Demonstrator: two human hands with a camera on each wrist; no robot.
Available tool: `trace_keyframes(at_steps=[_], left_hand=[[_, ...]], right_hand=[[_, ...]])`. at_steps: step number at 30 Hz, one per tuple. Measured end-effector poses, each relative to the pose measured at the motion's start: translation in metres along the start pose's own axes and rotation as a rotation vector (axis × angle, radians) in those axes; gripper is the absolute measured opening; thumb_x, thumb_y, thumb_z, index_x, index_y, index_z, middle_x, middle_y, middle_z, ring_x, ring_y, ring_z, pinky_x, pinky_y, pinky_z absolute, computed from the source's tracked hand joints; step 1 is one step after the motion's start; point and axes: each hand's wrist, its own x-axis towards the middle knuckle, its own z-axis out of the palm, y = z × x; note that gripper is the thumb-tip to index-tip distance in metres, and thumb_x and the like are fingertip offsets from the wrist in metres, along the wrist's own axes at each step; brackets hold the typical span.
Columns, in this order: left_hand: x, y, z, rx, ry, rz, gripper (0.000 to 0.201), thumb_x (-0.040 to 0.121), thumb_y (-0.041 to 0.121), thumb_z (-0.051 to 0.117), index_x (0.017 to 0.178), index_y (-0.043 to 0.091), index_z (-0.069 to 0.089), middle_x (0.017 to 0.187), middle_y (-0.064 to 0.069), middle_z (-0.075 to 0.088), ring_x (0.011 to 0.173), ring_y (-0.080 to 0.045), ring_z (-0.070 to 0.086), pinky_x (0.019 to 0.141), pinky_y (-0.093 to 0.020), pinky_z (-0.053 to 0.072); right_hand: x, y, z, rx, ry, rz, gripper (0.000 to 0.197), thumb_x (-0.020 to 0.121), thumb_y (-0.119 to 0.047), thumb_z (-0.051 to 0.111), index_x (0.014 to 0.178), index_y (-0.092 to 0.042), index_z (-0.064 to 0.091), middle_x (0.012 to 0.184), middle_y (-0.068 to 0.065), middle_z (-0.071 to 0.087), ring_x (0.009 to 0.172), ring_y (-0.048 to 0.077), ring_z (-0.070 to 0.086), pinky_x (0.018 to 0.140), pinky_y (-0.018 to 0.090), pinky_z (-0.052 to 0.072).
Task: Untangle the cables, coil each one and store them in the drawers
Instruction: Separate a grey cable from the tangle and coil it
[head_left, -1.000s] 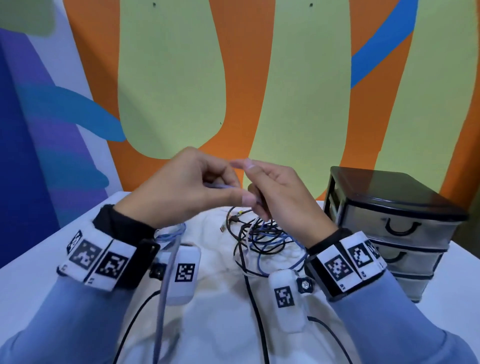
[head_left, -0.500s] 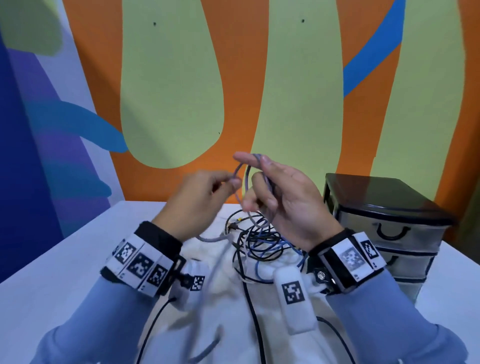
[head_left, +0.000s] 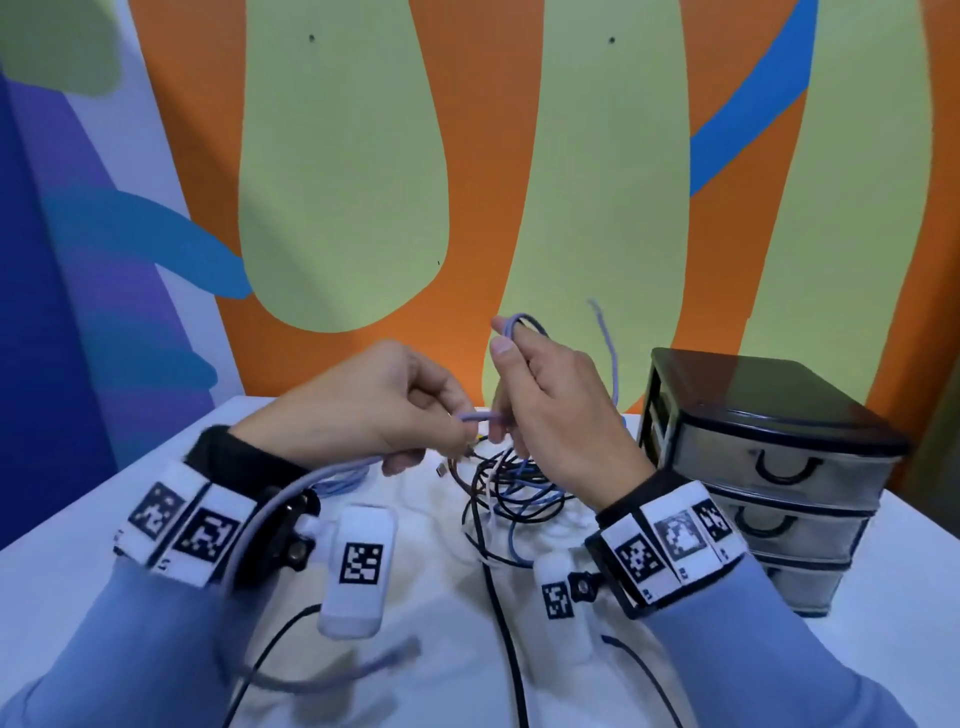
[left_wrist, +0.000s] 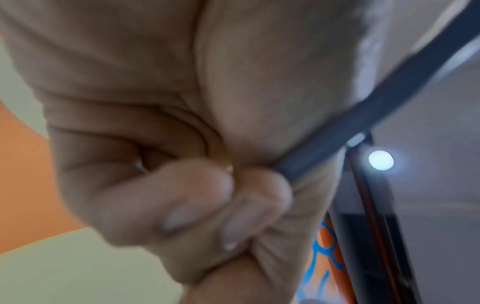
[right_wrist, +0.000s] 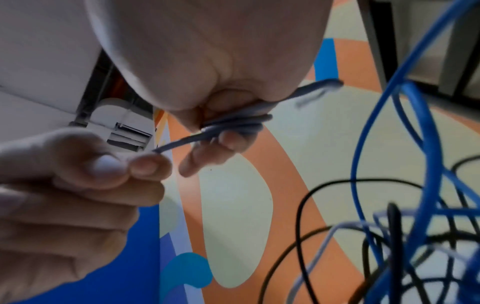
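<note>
A lilac cable (head_left: 480, 417) runs between both hands above the table. My left hand (head_left: 395, 410) pinches it between thumb and fingers, and its free length droops past my left wrist. Loops of the same lilac cable (right_wrist: 233, 123) are wound around the fingers of my right hand (head_left: 540, 395), which is raised with the fingers curled on the turns. One loose end (head_left: 605, 338) sticks up behind that hand. Under the hands lies a tangle of black, blue and white cables (head_left: 514, 488) on the white table (head_left: 67, 561). In the left wrist view my curled fingers (left_wrist: 197, 205) grip the cable (left_wrist: 363, 117).
A black three-drawer unit (head_left: 769, 467) stands at the right, all drawers closed. A painted orange, green and blue wall rises behind the table. Black leads (head_left: 498, 623) from the wrist cameras trail over the near table.
My right hand has risen and turned with another lilac loop around its fingers. My left hand has slid down and left along the cable, and the loose end now swings up behind.
</note>
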Motion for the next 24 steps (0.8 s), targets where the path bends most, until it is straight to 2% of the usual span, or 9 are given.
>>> trace_keyframes(at_steps=[2,3,7,10,13,16,19,21,24], left_hand=[[0.000,-0.001,-0.006,-0.080,0.050,-0.001,0.004,0.084,-0.003,0.078,0.087,0.000,0.077,0.060,-0.011,0.064,0.042,-0.017,0.044,0.044,-0.020,0.036],[0.001,-0.002,-0.008,-0.133,0.076,0.000,0.006,0.083,-0.004,0.079,0.088,-0.001,0.078,0.060,-0.010,0.064,0.043,-0.017,0.045,0.044,-0.019,0.037],[0.001,-0.008,-0.018,-0.319,0.114,0.017,0.019,0.072,0.001,0.090,0.088,0.003,0.081,0.065,-0.012,0.066,0.048,-0.015,0.051,0.048,-0.020,0.044],[0.001,-0.013,-0.028,-0.452,0.100,0.013,0.039,0.049,0.011,0.099,0.084,0.010,0.083,0.072,-0.017,0.070,0.048,-0.014,0.053,0.049,-0.021,0.048],[0.004,-0.021,-0.035,-0.566,0.049,0.009,0.066,0.029,0.023,0.108,0.089,0.010,0.083,0.077,-0.019,0.071,0.052,-0.014,0.057,0.051,-0.020,0.050],[0.006,-0.024,-0.036,-0.629,0.015,0.036,0.073,0.029,0.027,0.110,0.096,0.011,0.084,0.083,-0.016,0.073,0.054,-0.013,0.058,0.054,-0.021,0.053],[0.009,-0.028,-0.034,-0.643,0.007,0.063,0.070,0.031,0.027,0.110,0.094,0.013,0.084,0.081,-0.014,0.073,0.053,-0.012,0.060,0.053,-0.020,0.054],[0.008,-0.032,-0.036,-0.606,0.006,0.082,0.066,0.038,0.030,0.109,0.097,0.013,0.084,0.079,-0.012,0.072,0.057,-0.012,0.061,0.056,-0.019,0.054],[0.010,-0.036,-0.036,-0.613,0.151,0.078,0.048,0.070,0.029,0.094,0.109,0.004,0.080,0.075,-0.006,0.067,0.055,-0.007,0.058,0.055,-0.014,0.052]], right_hand=[[0.000,-0.002,-0.004,-0.115,-0.037,-0.004,0.046,0.112,-0.037,0.037,0.073,-0.017,0.052,0.063,0.010,0.066,0.094,0.029,0.072,0.080,0.048,0.053],[0.000,-0.004,-0.004,-0.143,-0.068,0.003,0.047,0.111,-0.039,0.038,0.071,-0.016,0.048,0.071,0.014,0.066,0.094,0.033,0.069,0.078,0.050,0.053],[0.001,-0.001,-0.011,-0.120,-0.216,0.086,0.049,0.111,-0.041,0.040,0.095,0.000,0.061,0.062,0.001,0.056,0.061,0.021,0.050,0.073,0.049,0.049],[0.001,-0.002,-0.026,0.016,-0.324,0.155,0.049,0.111,-0.039,0.043,0.108,0.003,0.067,0.055,-0.008,0.056,0.053,0.015,0.041,0.062,0.039,0.038],[-0.002,-0.011,-0.037,0.146,-0.488,0.147,0.043,0.112,-0.032,0.045,0.105,0.000,0.072,0.054,-0.003,0.047,0.048,0.012,0.036,0.055,0.025,0.031],[-0.004,-0.014,-0.042,0.388,-0.593,0.170,0.039,0.111,-0.024,0.047,0.089,0.000,0.068,0.054,-0.001,0.030,0.049,0.014,0.022,0.046,0.022,0.020],[-0.003,-0.011,-0.040,0.592,-0.538,0.221,0.039,0.110,-0.027,0.045,0.077,-0.011,0.055,0.058,-0.003,0.021,0.050,0.012,0.014,0.044,0.021,0.011],[0.002,-0.005,-0.040,0.780,-0.378,0.315,0.038,0.111,-0.029,0.044,0.076,-0.016,0.052,0.061,-0.005,0.020,0.049,0.009,0.013,0.045,0.021,0.009],[0.008,0.005,-0.045,0.982,-0.180,0.406,0.037,0.111,-0.033,0.043,0.077,-0.020,0.050,0.059,-0.008,0.021,0.045,0.007,0.014,0.043,0.021,0.011]])
